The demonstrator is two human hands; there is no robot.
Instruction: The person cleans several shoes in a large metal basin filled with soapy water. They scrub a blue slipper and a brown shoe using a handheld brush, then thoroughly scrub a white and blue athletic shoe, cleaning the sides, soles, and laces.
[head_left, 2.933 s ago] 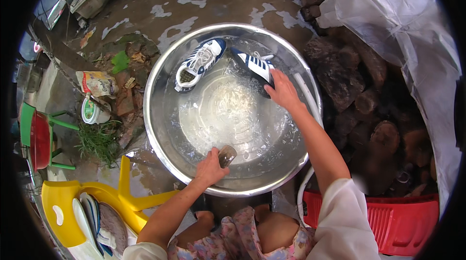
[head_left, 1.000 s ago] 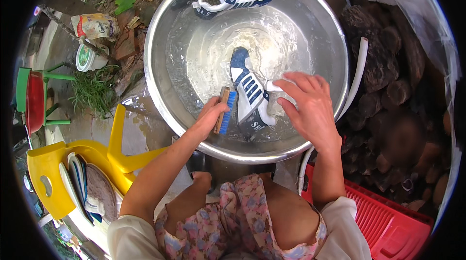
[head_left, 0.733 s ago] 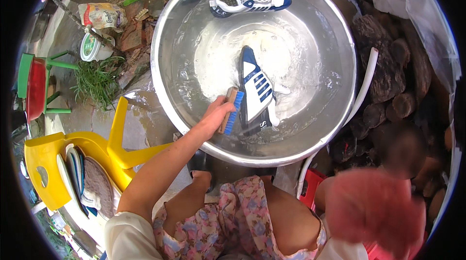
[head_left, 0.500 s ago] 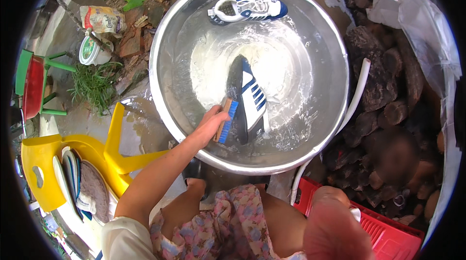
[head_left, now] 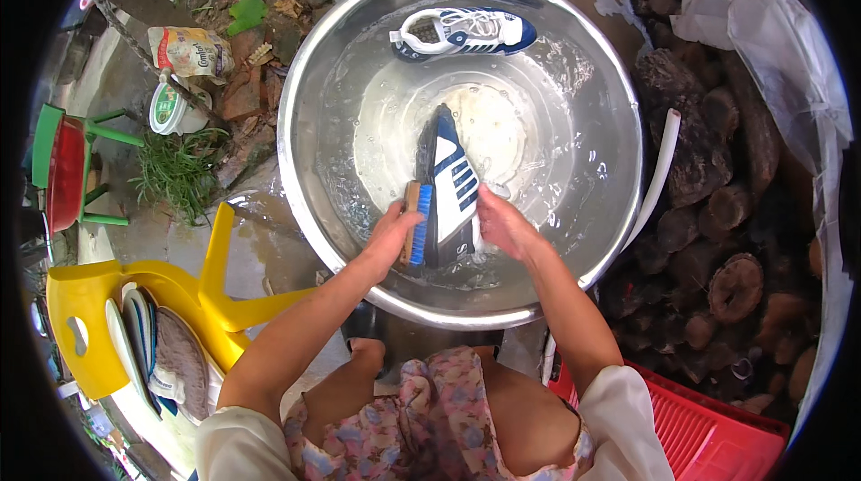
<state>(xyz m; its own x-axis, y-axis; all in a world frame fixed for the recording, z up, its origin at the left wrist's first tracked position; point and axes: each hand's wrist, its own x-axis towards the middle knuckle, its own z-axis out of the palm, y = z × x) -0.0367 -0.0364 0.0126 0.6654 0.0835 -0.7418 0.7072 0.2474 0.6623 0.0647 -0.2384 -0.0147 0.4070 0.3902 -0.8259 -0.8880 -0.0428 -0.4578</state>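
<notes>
The near shoe [head_left: 459, 185], white with dark blue stripes, lies on its side in the shallow water [head_left: 547, 180] of the metal basin [head_left: 603, 171], in its lower middle part. Its toe points away from the person and its dark sole [head_left: 432, 234] is turned to the left. The left hand [head_left: 392, 234] is closed around the wooden back of a brush [head_left: 414, 223], and the blue bristles face the sole, very near or touching; I cannot tell exactly which. The right hand [head_left: 508, 225] grasps the shoe from the other side, toward the heel, with some fingers hidden behind it. So the shoe is between the two hands.

I judge that the shoe is rather light but made heavier by water, soft in the upper, stiffer in the sole, slippery and not fragile. The heel seems the best place for a firm hold, because it is thick and close to the person
</notes>
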